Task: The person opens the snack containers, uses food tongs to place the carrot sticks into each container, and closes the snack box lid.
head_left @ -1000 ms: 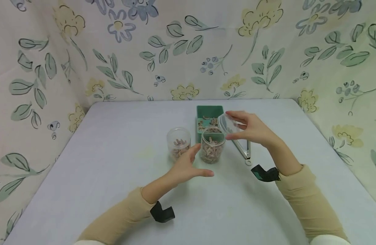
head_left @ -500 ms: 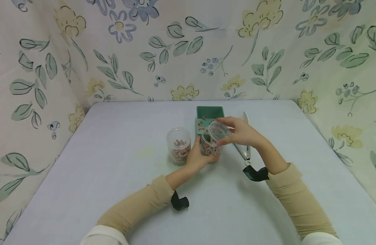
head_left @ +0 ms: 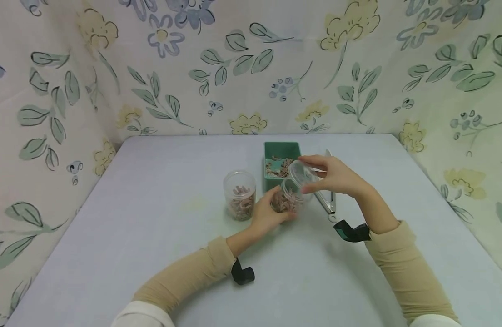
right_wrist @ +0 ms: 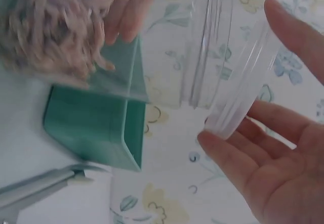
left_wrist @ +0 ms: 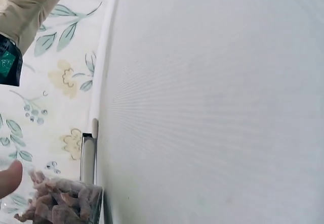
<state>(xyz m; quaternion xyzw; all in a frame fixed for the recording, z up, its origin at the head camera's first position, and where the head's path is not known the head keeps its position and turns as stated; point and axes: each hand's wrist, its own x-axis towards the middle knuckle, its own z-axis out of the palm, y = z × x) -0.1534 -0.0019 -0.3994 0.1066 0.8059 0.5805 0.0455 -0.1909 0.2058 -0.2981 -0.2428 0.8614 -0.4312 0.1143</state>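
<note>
My left hand [head_left: 267, 217] holds a clear plastic jar [head_left: 279, 202] around its side. Short pinkish-brown strips [left_wrist: 63, 201] fill much of this jar, which leans a little to the right. Its screw-threaded mouth shows in the right wrist view. Between thumb and fingers, my right hand [head_left: 336, 176] grips a clear round lid [head_left: 300, 173] by its edge. The lid [right_wrist: 245, 82] is tilted close in front of the jar's mouth. To the left, a second clear jar [head_left: 240, 200] with similar strips stands upright, near the left hand.
Behind the held jar sits a green rectangular tub [head_left: 271, 183] with more strips inside. Metal tongs [head_left: 325, 203] lie on the white table [head_left: 173, 218], right of the tub and partly behind the right hand. A floral cloth [head_left: 218, 91] hangs at the table's back.
My left hand has moved right and taken hold of the jar, which is now shifted right and tilted. The right hand brought the lid left over the mouth, then back slightly right.
</note>
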